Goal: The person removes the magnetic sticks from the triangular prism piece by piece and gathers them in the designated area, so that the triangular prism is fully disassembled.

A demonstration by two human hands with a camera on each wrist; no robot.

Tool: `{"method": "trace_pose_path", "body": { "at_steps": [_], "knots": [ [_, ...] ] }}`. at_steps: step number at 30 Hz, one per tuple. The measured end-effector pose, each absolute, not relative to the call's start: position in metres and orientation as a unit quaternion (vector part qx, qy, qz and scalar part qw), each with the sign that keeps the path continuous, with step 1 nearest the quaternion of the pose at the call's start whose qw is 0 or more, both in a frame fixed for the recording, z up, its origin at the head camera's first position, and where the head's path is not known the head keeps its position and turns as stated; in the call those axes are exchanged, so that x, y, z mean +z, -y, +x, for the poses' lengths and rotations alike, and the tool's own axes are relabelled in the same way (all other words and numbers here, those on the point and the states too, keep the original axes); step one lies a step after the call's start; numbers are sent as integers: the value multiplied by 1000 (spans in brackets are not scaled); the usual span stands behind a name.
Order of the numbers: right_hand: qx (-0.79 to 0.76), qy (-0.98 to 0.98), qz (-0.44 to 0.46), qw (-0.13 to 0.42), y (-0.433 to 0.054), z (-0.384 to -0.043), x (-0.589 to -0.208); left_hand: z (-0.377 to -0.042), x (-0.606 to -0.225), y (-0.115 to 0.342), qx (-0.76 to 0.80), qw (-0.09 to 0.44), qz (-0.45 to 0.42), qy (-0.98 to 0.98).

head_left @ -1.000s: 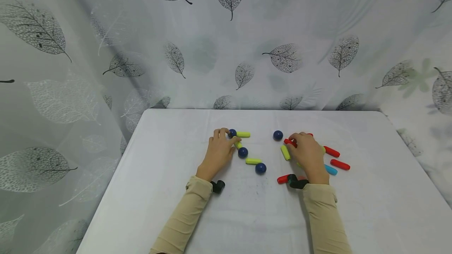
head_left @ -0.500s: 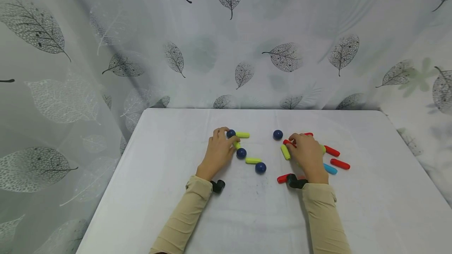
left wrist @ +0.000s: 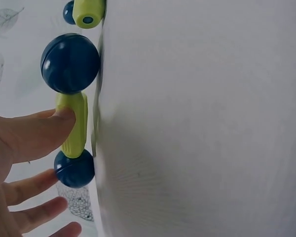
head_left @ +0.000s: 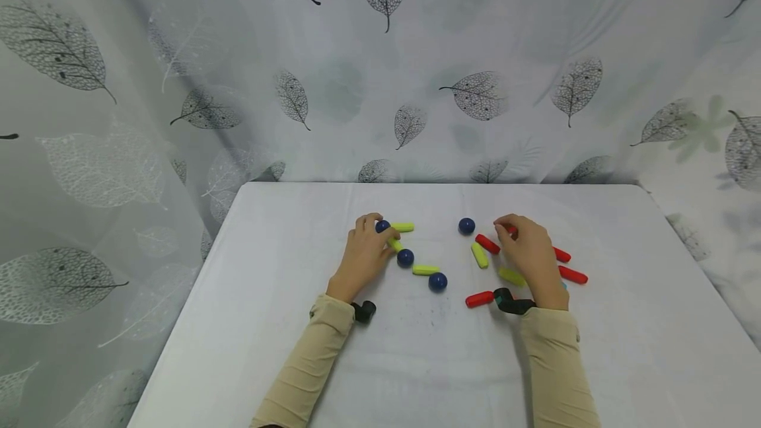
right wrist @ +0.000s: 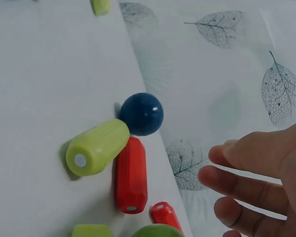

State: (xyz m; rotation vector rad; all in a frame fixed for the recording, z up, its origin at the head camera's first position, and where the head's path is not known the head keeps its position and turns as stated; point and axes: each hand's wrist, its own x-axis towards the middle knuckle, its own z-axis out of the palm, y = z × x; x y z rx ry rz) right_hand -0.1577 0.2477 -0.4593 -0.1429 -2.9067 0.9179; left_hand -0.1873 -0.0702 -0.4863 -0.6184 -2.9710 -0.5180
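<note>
My left hand [head_left: 362,255] pinches a yellow-green magnetic rod [left wrist: 78,126], thumb along its side, with fingertips at the blue ball [left wrist: 75,169] on its far end. A second blue ball [left wrist: 70,63] sits at the rod's near end. Another yellow-green rod [head_left: 403,226] touches the far ball. My right hand [head_left: 529,253] hovers over the scattered rods, thumb and forefinger close together with nothing visible between them. Below it lie a red rod [head_left: 487,244], a yellow-green rod [head_left: 479,255] and a blue ball [head_left: 466,226]. Another red rod [right wrist: 165,216] is partly covered.
The chain continues with a yellow-green rod [head_left: 425,270] and a blue ball [head_left: 438,282]. Several more rods lie around the right hand, including a red rod [head_left: 573,275] and a red rod [head_left: 479,299]. The white table [head_left: 285,243] ends at a leaf-patterned curtain [head_left: 333,131].
My right hand has lifted away from the red rod near the blue ball and shifted right, uncovering a yellow-green rod. My left hand has slid slightly left with the far ball and rods.
</note>
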Motion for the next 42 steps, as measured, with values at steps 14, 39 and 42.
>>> {"method": "trace_pose_path", "body": {
  "at_steps": [14, 39, 42],
  "knots": [
    [353, 934, 43, 31, -215, -157, -459, -187, -487, 70, -187, 32, -203, 961],
    [267, 963, -21, -10, -244, -153, -463, -189, -488, 58, -187, 7, -190, 964],
    [251, 967, -22, -31, -246, -153, -466, -189, -487, 58, -193, 10, -192, 962]
  ]
}}
